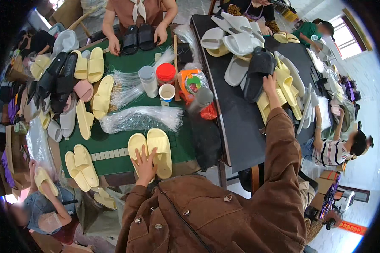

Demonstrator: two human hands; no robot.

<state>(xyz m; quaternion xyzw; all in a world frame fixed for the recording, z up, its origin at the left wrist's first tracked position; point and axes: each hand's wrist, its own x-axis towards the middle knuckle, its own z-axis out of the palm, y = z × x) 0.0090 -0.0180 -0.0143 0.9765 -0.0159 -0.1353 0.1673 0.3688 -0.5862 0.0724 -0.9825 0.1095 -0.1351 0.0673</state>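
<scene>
a: reaching across two tables, seen from the head view: the left hand (144, 165) is laid flat, fingers spread, on a pair of yellow slippers (151, 151) at the near edge of the green table (126, 63).

b: and the right hand (269, 81)?

a: it is stretched to the black table (236, 122), fingers closed on the heel of a black slipper (257, 71) resting on a heap of yellow and grey ones.

b: how is the step best handled?

a: the pair should be kept pinned side by side, it is judged, while the black slipper is lifted clear, so the heap is not dragged along.
</scene>
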